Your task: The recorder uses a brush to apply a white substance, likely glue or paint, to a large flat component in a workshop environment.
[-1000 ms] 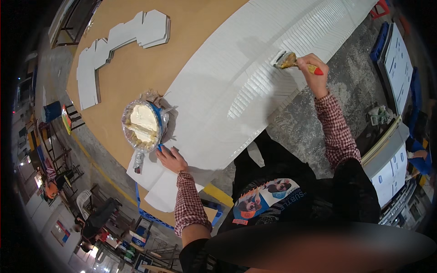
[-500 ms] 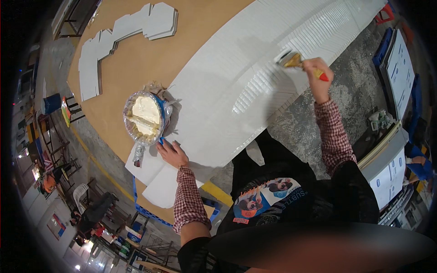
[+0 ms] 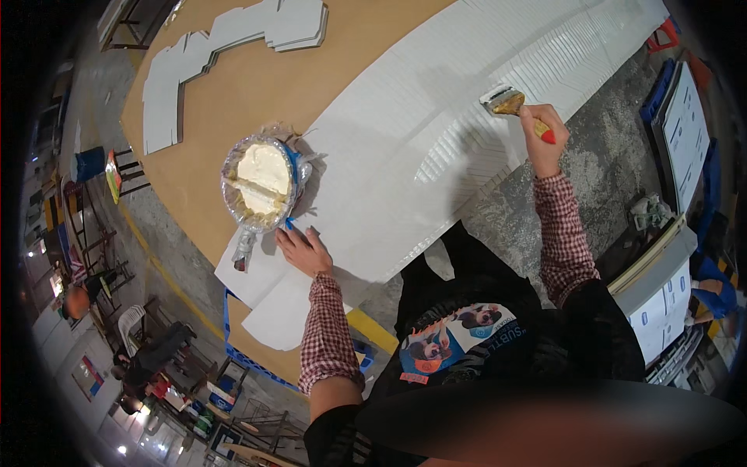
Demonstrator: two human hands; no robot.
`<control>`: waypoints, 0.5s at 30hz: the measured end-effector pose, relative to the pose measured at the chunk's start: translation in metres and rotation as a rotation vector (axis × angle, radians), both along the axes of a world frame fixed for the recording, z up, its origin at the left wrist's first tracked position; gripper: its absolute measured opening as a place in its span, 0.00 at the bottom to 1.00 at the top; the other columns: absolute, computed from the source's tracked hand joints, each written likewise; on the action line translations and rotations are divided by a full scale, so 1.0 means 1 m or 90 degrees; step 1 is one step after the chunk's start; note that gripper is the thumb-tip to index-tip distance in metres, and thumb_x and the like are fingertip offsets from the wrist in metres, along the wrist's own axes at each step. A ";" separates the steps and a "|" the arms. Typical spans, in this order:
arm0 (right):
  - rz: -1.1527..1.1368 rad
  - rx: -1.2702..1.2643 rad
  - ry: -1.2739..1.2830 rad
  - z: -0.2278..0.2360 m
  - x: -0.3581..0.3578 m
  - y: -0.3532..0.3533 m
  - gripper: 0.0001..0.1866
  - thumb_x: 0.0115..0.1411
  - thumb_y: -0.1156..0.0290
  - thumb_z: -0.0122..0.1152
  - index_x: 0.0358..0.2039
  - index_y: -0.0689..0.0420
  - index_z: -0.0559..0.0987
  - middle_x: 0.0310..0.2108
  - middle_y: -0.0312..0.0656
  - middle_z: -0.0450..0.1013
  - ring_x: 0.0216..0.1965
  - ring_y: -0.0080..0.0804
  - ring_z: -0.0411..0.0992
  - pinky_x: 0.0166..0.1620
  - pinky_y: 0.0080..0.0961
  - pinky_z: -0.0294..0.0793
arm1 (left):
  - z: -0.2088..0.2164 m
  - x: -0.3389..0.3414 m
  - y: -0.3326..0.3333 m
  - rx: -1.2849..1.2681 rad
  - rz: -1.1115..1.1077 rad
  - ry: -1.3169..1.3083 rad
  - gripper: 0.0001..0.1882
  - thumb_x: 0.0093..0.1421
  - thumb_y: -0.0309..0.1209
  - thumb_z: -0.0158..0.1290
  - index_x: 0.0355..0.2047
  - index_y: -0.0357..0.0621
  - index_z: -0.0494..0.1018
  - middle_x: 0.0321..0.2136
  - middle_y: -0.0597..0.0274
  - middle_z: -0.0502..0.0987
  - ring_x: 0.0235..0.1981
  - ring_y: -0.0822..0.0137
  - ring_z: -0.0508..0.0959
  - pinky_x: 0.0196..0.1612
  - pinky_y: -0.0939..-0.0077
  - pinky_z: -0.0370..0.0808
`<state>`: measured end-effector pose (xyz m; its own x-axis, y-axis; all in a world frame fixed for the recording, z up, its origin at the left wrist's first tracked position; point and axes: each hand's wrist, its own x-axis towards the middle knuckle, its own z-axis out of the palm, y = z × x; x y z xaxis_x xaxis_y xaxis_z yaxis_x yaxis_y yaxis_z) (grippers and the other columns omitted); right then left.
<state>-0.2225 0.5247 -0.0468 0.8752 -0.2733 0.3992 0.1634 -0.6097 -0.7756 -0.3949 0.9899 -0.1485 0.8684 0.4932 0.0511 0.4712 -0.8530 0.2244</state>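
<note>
My right hand (image 3: 544,138) is wrapped around the handle of a wide paintbrush (image 3: 507,102), whose bristles touch a long white sheet (image 3: 366,148). Rows of wet, glossy streaks cover the sheet's slit edge around the brush. My left hand (image 3: 306,251) lies with its fingers spread on the sheet's left end. Just beyond its fingertips stands a plastic-wrapped tub (image 3: 233,204) of pale cream paste, with a bar across its mouth and a wrapped handle pointing toward me.
Stacked white cut-out cardboard pieces (image 3: 162,105) lie at the far left of the brown tabletop (image 3: 233,97). Printed white boxes (image 3: 661,315) stand on the right, beyond the grey floor (image 3: 583,159). A blue crate edge (image 3: 261,364) shows below the table's left end. People sit at the lower left.
The brush in my right hand has shifted slightly right along the sheet. My left hand still rests near the tub. The whole view has shifted a little.
</note>
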 end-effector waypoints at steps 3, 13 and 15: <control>0.145 0.007 0.013 -0.001 -0.007 0.018 0.04 0.56 0.77 0.65 0.27 0.64 0.79 0.27 0.40 0.75 0.28 0.26 0.72 0.33 0.21 0.72 | 0.002 0.000 -0.001 0.007 -0.011 -0.009 0.31 0.66 0.47 0.42 0.63 0.42 0.59 0.65 0.42 0.55 0.66 0.43 0.53 0.65 0.49 0.52; 0.135 0.012 0.012 0.006 -0.027 0.053 0.04 0.57 0.77 0.65 0.26 0.63 0.79 0.25 0.40 0.74 0.27 0.26 0.72 0.32 0.21 0.72 | 0.004 0.000 -0.001 -0.017 -0.007 0.001 0.32 0.65 0.49 0.42 0.64 0.41 0.58 0.65 0.41 0.54 0.67 0.43 0.51 0.66 0.51 0.50; 0.141 0.028 0.091 0.006 -0.035 0.067 0.06 0.57 0.76 0.65 0.25 0.63 0.79 0.24 0.41 0.73 0.27 0.25 0.72 0.31 0.21 0.71 | 0.004 0.000 -0.001 -0.014 -0.008 0.005 0.33 0.65 0.49 0.43 0.64 0.41 0.58 0.65 0.41 0.53 0.67 0.43 0.51 0.66 0.51 0.50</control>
